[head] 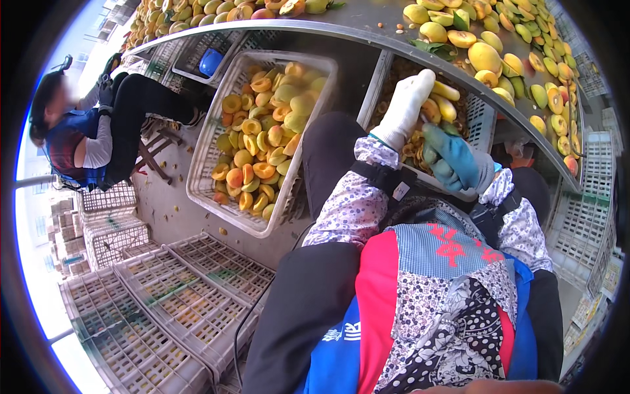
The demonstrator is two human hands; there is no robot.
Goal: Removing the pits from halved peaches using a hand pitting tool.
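Observation:
My left hand (406,111), in a white knitted glove, is closed against yellow apricot pieces (445,107) at its fingertips. A cut face with a dark hollow shows on one of them. Just below, my right hand (453,155) wears a blue-coated glove with its fingers curled; whether it grips anything is hidden. Both hands are above a crate (475,120) of brown apricot stones (412,150), between my knees. Beyond them, whole and halved apricots (485,56) lie on a metal-edged table (366,15).
On my left a white plastic crate (197,189) holds many apricot halves (256,133). Lidded crates (162,300) stand on the floor nearer me. Another person (93,123) sits at the far left, by a blue object (210,61) in a bin. More crates (583,207) stand at right.

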